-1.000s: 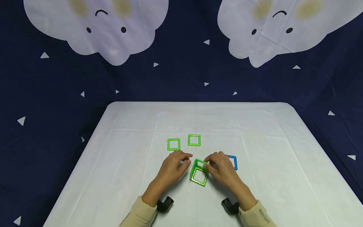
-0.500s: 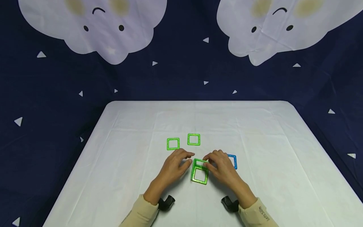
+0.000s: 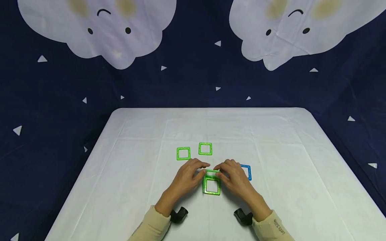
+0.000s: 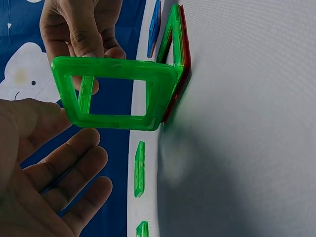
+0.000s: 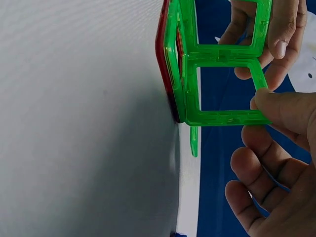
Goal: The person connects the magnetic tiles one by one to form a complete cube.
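Note:
Several green square magnetic tiles are joined into a partial box [image 3: 211,186], with a red tile [image 4: 183,64] under its base. One green tile [image 5: 227,117] stands upright at the far side and another [image 4: 113,122] at the left side. My right hand [image 3: 233,175] pinches the far tile's right edge between thumb and fingers. On the other side, my left hand [image 3: 187,175] has its thumb tip right at the left tile's edge, and its other fingers reach forward, relaxed. In the left wrist view those fingers [image 4: 81,170] hold nothing.
Two loose green square tiles, one at the left [image 3: 183,153] and one farther back [image 3: 205,149], lie flat beyond the hands on the white table [image 3: 135,160]. A blue square tile [image 3: 249,172] lies partly hidden behind the right hand. A dark blue cloud-print cloth [image 3: 193,87] hangs behind.
The partial box has turned a little and now sits squarer to me. My left hand has moved slightly right, up to it. My right hand keeps its pinch.

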Tool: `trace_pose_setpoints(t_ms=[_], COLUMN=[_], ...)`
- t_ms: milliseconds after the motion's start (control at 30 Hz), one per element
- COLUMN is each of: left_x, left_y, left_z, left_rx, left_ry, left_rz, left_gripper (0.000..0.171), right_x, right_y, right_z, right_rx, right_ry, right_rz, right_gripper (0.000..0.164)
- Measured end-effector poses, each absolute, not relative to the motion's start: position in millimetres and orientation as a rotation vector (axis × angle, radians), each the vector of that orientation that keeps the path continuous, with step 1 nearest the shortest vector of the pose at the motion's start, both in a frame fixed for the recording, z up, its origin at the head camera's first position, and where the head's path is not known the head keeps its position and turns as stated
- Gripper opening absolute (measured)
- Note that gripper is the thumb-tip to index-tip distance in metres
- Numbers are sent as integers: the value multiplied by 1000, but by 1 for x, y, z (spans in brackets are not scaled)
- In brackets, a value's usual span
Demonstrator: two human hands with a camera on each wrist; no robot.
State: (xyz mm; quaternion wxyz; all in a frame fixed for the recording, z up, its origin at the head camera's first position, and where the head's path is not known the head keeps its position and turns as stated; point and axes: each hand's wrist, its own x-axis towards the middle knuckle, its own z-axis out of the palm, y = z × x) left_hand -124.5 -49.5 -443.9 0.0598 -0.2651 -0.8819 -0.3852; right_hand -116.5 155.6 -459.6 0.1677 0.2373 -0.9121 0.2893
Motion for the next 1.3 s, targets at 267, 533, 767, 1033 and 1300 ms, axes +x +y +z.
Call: trace_pose_setpoints(t_ms=[267,533,767,1033,1300], left_x=[-125,-125,-123,-121,-120], left_y=[-49,-48,-49,-50,-50], left_z=[-444,-446,-447,-448,-449], left_rx=[-810,-832,-825,-840,-842], left_ry=[-2674,-2653,-2665,-2659,-2637], left_rz=[-1164,-1148,-1176,-1179,-1157], left_gripper=[20,18,19,18,16], right_x=[-116,-116,-117,-117,-117], right_y=[155,155,156,156,157], right_z=[-458,-459,-460,-459,-455], right_rx=[680,684,680,672,649], right_ry=[-2597,-2583,-2597,-2604,-2604], right_rz=[834,830,838,845,884], right_gripper=[18,19,17,17,19])
